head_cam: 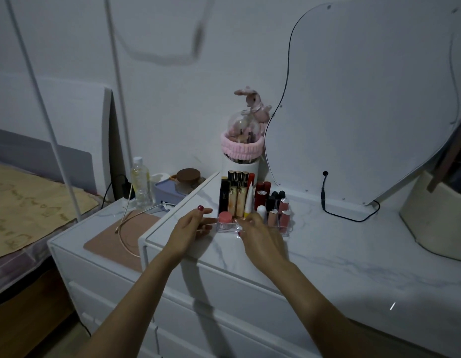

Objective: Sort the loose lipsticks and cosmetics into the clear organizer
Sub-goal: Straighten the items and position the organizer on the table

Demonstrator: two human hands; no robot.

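Marble-patterned dresser top, dim bedroom.

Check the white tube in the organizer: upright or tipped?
Tipped slightly: the white tube leans left among upright lipsticks in the organizer.

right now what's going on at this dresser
A person is tidying cosmetics into a clear organizer on the white marble-look dresser top. Both hands reach to its front: the left hand at its left corner, the right hand over the front edge. Lipsticks and tubes already stand upright inside. Whether either hand holds anything cannot be told.
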